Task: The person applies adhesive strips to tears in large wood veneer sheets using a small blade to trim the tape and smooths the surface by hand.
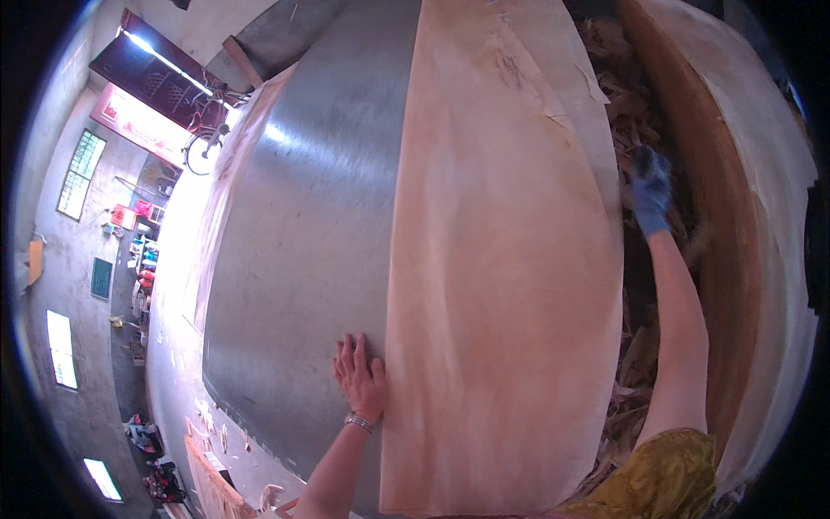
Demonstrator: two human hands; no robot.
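Observation:
My left hand (357,378) is bare, with a bracelet or watch at the wrist. It lies flat, fingers stretched out, on a smooth grey sheet (303,199), beside the straight edge of a pale wood veneer sheet (501,285). On the far right, my right hand (651,195) wears a blue glove and reaches past the veneer's curved right edge. Its fingers look closed round something dark, too blurred to make out. Below that hand, torn veneer scraps (635,363) fill the gap.
A tall stack of veneer sheets (726,173) borders the gap on the right. A split runs through the far part of the middle veneer. Off to the left are a bicycle (201,154), a grey wall with windows (78,173) and assorted goods along the floor.

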